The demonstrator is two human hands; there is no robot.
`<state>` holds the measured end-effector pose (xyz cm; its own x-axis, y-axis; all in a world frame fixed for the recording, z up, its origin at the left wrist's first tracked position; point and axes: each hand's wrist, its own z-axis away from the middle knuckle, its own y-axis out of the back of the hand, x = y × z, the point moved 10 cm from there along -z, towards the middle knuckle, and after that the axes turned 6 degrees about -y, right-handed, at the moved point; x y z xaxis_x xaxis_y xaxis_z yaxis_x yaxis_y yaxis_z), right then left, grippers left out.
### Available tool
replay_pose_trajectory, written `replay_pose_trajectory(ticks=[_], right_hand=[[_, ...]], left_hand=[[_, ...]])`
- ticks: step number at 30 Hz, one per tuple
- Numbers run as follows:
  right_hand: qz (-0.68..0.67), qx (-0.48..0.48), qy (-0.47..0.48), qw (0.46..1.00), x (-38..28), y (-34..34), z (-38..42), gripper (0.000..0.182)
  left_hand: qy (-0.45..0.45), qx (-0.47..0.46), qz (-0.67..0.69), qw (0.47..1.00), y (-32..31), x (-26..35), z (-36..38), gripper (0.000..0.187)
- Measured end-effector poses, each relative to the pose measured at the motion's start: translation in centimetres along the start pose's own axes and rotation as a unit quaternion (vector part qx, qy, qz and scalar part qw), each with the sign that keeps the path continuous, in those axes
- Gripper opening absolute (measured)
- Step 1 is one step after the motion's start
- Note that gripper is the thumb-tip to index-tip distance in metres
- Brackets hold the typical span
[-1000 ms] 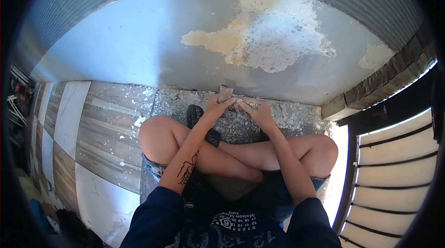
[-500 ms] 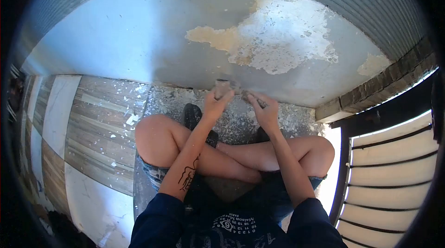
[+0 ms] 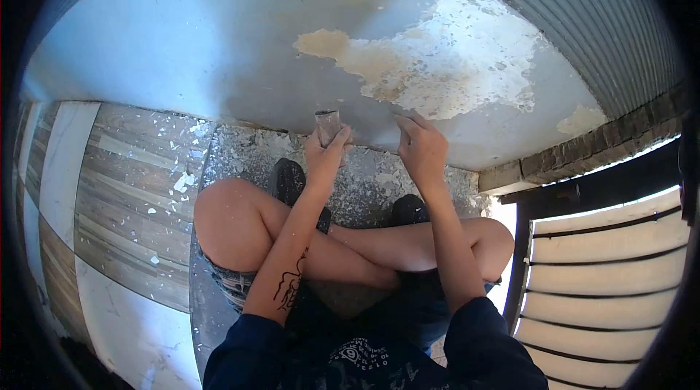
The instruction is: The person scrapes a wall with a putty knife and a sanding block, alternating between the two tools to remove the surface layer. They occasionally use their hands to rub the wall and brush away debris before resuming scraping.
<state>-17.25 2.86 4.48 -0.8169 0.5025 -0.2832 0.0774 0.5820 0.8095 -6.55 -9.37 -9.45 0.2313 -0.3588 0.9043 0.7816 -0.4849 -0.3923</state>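
Note:
My left hand (image 3: 326, 151) is wrapped round a dusty, greyish cylindrical piece (image 3: 328, 125), its dark end pointing toward the wall. To the right, my right hand (image 3: 423, 143) is closed near the lower wall, fingers pressed together; whatever it grips is hidden or too small to name. Both hands are apart from each other. Ahead of them stands a grey painted wall (image 3: 277, 76) with a large bare patch (image 3: 456, 58) where paint has come off, showing white and tan plaster.
Paint flakes cover the dark floor strip (image 3: 357, 182) below the wall. Wood-look and marble tiles (image 3: 131, 193) lie at left. My crossed legs (image 3: 350, 251) are beneath my arms. A barred metal gate (image 3: 598, 273) stands right, below a brick ledge (image 3: 558, 157). Corrugated metal (image 3: 583, 18) is above.
My hands have moved apart; the right is now higher by the wall and the left holds its piece further left. The view has shifted slightly.

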Motion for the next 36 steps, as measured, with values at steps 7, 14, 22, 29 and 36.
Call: replay_pose_trajectory(ticks=[7, 14, 22, 29, 36], right_hand=[[-0.04, 0.065, -0.032, 0.997, 0.6, 2.9, -0.2, 0.027], [-0.079, 0.058, -0.026, 0.995, 0.2, 4.8, -1.0, 0.028], [-0.054, 0.035, -0.001, 0.998, 0.3, 1.7, 0.4, 0.03], [-0.058, 0.04, 0.007, 0.998, 0.5, 1.9, -0.3, 0.03], [-0.068, 0.053, -0.02, 0.996, 0.4, 2.7, -0.4, 0.031]], left_hand=[[0.008, 0.011, 0.004, 1.0, -0.8, -0.3, -0.3, 0.016], [-0.003, 0.016, 0.004, 1.0, -0.5, 0.0, -0.3, 0.016], [-0.01, 0.016, 0.011, 1.0, -0.5, 0.1, -0.3, 0.014], [-0.044, -0.003, -0.002, 0.999, -1.7, 0.2, -0.5, 0.016], [-0.022, 0.019, 0.012, 1.0, -0.6, 0.0, -0.3, 0.017]])
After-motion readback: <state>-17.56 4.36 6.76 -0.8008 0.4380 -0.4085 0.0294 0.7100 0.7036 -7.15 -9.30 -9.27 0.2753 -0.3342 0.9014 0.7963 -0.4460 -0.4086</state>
